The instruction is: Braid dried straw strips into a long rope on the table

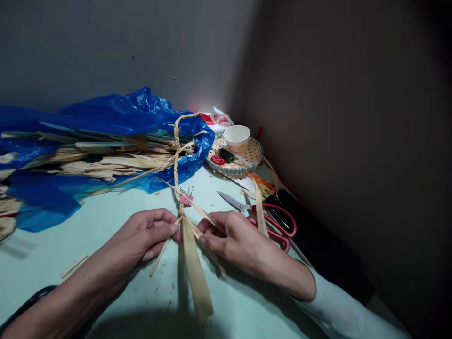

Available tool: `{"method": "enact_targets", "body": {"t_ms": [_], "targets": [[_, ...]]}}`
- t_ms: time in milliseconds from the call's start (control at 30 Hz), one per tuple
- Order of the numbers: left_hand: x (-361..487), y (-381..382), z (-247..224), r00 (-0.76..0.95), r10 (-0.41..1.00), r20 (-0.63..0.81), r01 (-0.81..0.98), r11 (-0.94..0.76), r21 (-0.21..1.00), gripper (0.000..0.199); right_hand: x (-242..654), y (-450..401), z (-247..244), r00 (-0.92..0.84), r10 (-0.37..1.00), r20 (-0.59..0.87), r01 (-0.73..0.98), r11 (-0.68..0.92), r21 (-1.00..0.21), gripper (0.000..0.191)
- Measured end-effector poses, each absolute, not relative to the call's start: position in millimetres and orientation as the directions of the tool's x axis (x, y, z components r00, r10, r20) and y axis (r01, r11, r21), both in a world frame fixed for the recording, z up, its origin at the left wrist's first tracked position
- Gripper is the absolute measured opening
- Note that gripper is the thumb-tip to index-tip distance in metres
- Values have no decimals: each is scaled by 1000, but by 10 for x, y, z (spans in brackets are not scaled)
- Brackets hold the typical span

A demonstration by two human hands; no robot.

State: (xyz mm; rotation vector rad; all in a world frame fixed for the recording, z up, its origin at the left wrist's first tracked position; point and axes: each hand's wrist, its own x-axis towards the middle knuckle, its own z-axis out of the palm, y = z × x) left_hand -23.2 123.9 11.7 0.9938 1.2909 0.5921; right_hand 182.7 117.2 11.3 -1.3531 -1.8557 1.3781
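A braided straw cord [176,160] runs down from the blue bag toward me, with a pink binder clip [186,199] on it just above my hands. Below the clip the braid splits into loose flat strips. My left hand [155,234] pinches a narrow strip [160,258] at the left of the split. On the other side, my right hand [226,235] is closed on another strip [216,263], its thumb and fingers together. Between the two hands a wide pale strip [196,273] hangs toward me, held by neither.
Dried strips [116,162] lie in a blue plastic bag [120,113] at the left. A woven basket [252,157] holds a paper cup [237,137], a dark thread spool [226,155] and a red round item [218,160]. Red-handled scissors [243,206] lie right, beside a black object [318,245].
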Motion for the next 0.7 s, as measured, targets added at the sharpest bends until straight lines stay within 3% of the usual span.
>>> {"method": "enact_targets", "body": {"t_ms": [167,433,600,700], "targets": [[-150,1259,98,146,820,-554,91,547,832,33,1806,1151,159,-408,901,-144,504,91,-859,15],[5,1300,111,112,892,-438,133,424,896,13,1825,1116,212,-461,883,-90,599,235,-766,16],[9,1301,102,166,947,-276,115,259,959,9,1814,1109,189,-486,873,-32,597,305,-742,10],[1,1297,104,147,924,-352,179,326,928,13,1823,1120,186,-450,892,-50,637,282,-718,10]]}}
